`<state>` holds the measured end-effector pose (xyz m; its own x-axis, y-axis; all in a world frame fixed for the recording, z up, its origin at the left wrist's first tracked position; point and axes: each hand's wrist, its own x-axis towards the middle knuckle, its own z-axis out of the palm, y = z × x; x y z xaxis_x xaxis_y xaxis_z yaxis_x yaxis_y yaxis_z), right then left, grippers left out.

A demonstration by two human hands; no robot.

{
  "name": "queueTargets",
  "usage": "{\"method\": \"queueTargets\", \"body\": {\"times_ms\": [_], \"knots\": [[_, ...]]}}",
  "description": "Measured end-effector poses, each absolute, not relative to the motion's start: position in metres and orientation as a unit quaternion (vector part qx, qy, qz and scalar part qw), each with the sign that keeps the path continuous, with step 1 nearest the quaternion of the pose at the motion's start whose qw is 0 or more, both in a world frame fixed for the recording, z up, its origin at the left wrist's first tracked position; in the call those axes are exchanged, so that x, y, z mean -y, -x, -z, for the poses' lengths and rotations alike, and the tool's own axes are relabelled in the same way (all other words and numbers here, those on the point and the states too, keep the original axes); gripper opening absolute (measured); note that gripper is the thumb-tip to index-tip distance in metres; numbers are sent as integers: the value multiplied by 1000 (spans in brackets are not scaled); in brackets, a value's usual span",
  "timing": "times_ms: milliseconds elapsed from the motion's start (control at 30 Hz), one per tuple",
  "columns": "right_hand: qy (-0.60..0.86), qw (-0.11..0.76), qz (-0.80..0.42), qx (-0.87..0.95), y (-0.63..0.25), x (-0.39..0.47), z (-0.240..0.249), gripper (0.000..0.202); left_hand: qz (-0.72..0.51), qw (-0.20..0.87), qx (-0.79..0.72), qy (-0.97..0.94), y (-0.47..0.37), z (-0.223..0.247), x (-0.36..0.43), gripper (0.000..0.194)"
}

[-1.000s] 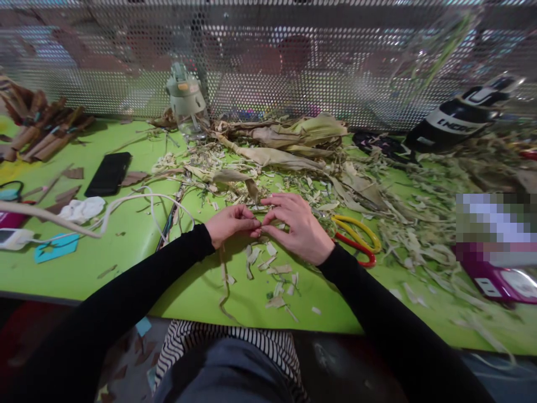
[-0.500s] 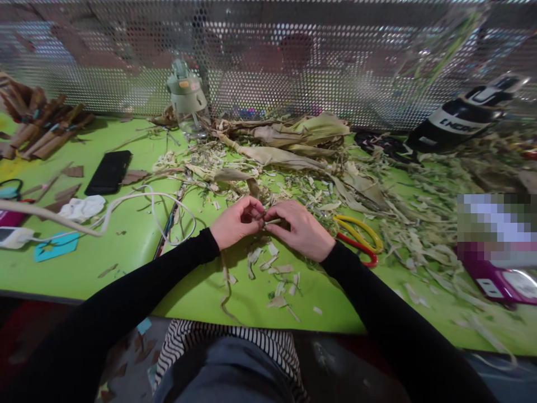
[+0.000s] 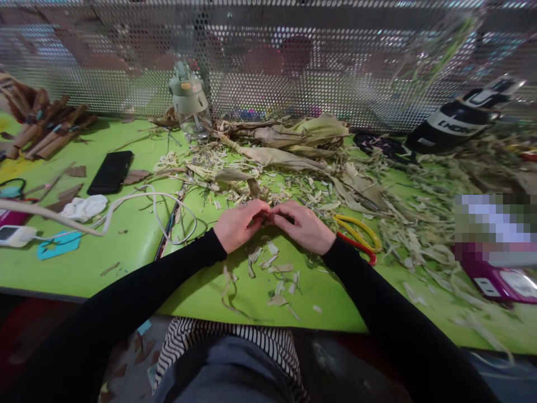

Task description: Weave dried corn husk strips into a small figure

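My left hand [image 3: 242,224] and my right hand [image 3: 305,225] meet at the fingertips over the green table, fingers closed in pinches. What they pinch is too small and covered to make out. Below them lie pale husk scraps [image 3: 281,268], and a thin curled strip [image 3: 229,299] hangs or lies under my left hand. Dried corn husks [image 3: 285,157] are piled beyond my hands. Scissors with yellow and red handles [image 3: 361,234] sit just right of my right wrist.
A black phone [image 3: 111,172], white cable [image 3: 153,196] and blue tag [image 3: 59,245] lie left. Bundled brown sticks [image 3: 54,131] are farther left. A clear bottle [image 3: 191,106] and black bottle [image 3: 455,123] stand behind, before a perforated metal screen [image 3: 268,73]. A magenta object [image 3: 478,271] is right.
My fingertips have drawn closer together and turned inward, covering the small piece that showed between them. The strip below my left hand has dropped lower.
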<state>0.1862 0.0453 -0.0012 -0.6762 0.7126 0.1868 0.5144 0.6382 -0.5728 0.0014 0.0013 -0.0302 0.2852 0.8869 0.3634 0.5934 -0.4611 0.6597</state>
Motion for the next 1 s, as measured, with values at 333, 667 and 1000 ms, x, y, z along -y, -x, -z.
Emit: {"method": "queueTargets", "body": {"times_ms": [333, 667, 1000], "knots": [[327, 251, -251, 876, -184, -45, 8, 12, -353, 231, -480, -769, -4, 29, 4, 24], [348, 248, -18, 904, -179, -29, 2, 10, -395, 339, -479, -707, -7, 26, 3, 19], [311, 219, 43, 924, -183, -25, -8, 13, -497, 524, -513, -463, 0, 18, -10, 13]]}}
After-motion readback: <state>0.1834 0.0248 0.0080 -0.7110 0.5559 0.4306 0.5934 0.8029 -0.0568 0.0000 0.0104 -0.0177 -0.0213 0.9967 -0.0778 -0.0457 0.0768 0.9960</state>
